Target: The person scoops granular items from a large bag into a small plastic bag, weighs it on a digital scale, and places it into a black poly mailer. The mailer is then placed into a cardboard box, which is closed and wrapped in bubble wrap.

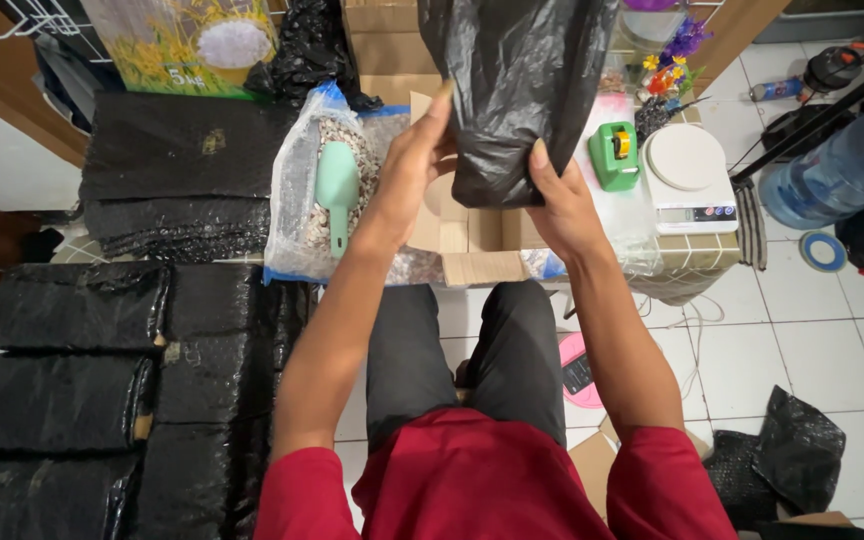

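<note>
A filled black plastic bag (517, 90) hangs upright over an open cardboard box (472, 245) on a low table. My left hand (414, 150) presses against the bag's left side with the fingers pointing up. My right hand (557, 195) grips the bag's lower right corner from beneath. The bag's bottom sits just above the box opening. My legs in dark trousers are below the box.
A clear bag of pebbles (317, 200) with a mint green scoop (337, 190) lies left of the box. A green tape dispenser (614, 155) and a white kitchen scale (690, 178) stand to the right. Several black wrapped parcels (82, 380) are stacked at left. A large water bottle (832, 170) lies on the tiled floor.
</note>
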